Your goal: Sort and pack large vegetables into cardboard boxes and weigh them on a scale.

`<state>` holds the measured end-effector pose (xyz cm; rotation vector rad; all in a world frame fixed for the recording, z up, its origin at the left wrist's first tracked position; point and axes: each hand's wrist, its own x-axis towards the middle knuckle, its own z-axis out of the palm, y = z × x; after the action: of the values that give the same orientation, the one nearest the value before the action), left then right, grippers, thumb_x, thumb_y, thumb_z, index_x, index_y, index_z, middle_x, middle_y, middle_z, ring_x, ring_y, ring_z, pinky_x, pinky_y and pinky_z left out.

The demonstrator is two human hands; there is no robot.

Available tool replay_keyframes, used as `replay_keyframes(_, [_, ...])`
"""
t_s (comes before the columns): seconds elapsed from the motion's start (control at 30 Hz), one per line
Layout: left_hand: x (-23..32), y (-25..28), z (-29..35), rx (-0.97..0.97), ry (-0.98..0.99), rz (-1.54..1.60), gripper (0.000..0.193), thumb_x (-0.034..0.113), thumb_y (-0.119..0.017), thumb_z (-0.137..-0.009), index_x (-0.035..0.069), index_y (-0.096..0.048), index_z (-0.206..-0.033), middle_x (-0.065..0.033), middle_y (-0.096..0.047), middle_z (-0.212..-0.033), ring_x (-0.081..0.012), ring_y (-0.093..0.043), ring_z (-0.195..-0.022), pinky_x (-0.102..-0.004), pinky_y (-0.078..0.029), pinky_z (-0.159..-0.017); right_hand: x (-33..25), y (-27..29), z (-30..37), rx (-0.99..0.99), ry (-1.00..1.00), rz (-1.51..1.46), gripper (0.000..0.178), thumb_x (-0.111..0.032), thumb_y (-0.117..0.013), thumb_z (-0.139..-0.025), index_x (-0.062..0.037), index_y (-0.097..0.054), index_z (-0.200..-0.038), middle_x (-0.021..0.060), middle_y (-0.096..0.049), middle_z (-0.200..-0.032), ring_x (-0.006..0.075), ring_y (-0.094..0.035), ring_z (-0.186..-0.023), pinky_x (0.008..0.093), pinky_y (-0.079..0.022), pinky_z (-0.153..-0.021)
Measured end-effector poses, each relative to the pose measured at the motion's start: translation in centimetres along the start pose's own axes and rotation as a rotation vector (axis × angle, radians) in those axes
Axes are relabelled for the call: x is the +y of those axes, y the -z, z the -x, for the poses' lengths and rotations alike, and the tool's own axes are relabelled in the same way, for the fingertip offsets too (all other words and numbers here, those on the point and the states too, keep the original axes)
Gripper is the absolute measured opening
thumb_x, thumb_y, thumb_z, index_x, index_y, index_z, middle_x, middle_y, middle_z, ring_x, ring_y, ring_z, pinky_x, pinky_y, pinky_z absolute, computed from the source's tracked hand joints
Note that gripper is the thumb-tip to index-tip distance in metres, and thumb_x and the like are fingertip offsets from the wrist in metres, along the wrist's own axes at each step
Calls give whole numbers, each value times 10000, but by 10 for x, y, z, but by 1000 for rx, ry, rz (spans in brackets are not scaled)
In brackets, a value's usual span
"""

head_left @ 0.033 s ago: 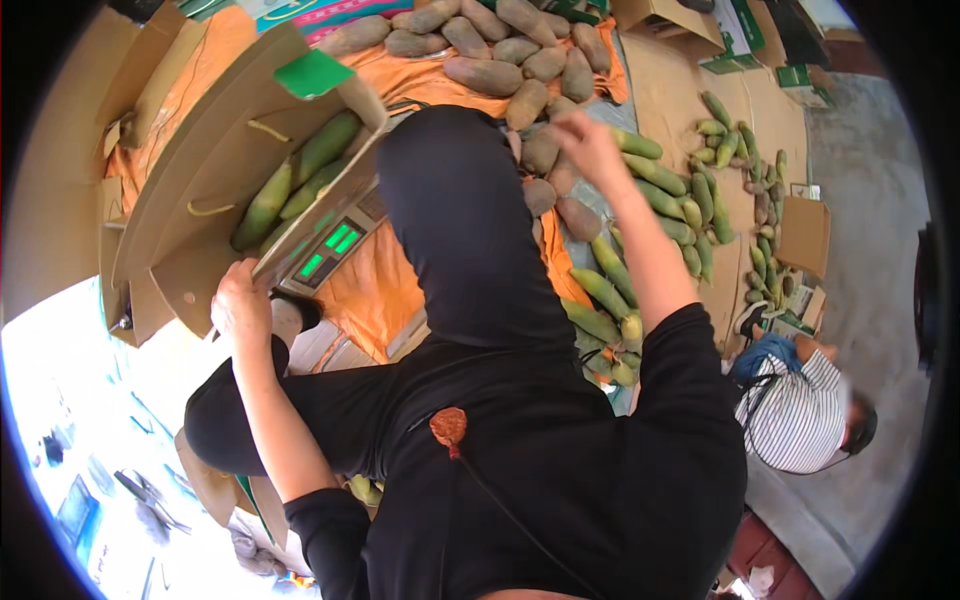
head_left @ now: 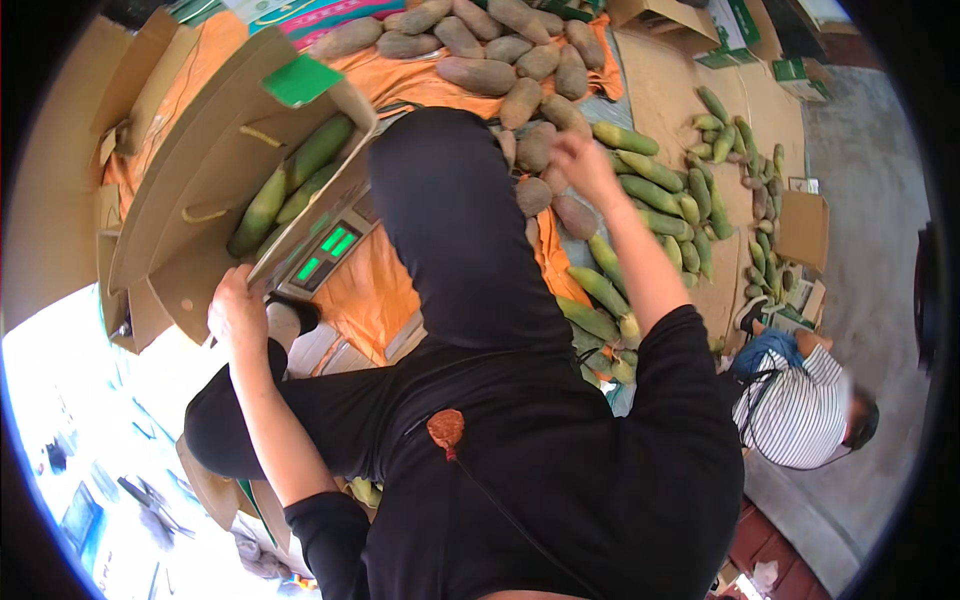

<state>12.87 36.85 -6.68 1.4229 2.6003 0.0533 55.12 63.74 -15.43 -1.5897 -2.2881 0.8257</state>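
Observation:
At the left, a cardboard box (head_left: 180,175) with a green patch on its flap holds several long green radishes (head_left: 268,205). My left hand (head_left: 237,307) is closed round the near corner of the box's rim. A scale display (head_left: 330,252) with green lit panels shows against the box's right side. My right hand (head_left: 587,165) is above the edge of a pile of brownish-red root vegetables (head_left: 536,148), its fingers slightly bent and apart, with nothing visible in them. Just right of that hand lies a heap of green radishes (head_left: 652,172).
My bent knee (head_left: 440,180) stands between the box and the piles. An orange sheet (head_left: 375,290) lies under the vegetables. Smaller radish piles (head_left: 720,130) and cardboard boxes (head_left: 804,232) are farther right. A person in a striped shirt (head_left: 795,420) sits at the right.
My right hand has shifted slightly downward in the picture and shows less blur. The whole view has moved a little. My left hand keeps its hold on the box rim.

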Motion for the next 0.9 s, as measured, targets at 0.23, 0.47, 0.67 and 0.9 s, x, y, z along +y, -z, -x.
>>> replay_keyframes(0.23, [-17,-8,7,14,10,51,119,136,-623,-824,98,-655,-932,-130,-633,-891,-347,-619,-843,-423,-481,-715,118,-83,133,-538,-420,390,260,-231,-585,-838,-85,-642,-1045,169,-646,-1078,357,-617,-982,408,-498,-866])
replay_keyframes(0.47, [-16,-7,3,0,-3,169,86,81,-637,-807,69,-645,-892,-133,-625,-843,-329,-621,-801,-395,-480,-698,152,-88,181,-722,-623,615,333,-214,-490,-913,-112,-545,-1226,72,-502,-1318,292,-447,-1259,464,-437,-964])
replay_keyframes(0.67, [-7,0,2,6,11,105,83,106,-643,-823,52,-640,-886,-135,-613,-829,-317,-615,-771,-382,-472,-684,149,-87,186,-809,-597,706,334,-236,-482,-929,-161,-531,-1251,53,-496,-1306,261,-437,-1258,471,-421,-966])
replay_keyframes(0.9, [-4,2,1,-16,51,124,85,117,-639,-820,48,-646,-869,-129,-605,-820,-315,-612,-770,-383,-466,-674,157,-105,201,-845,-562,776,341,-205,-499,-926,-187,-517,-1266,62,-533,-1249,257,-457,-1233,454,-438,-914])
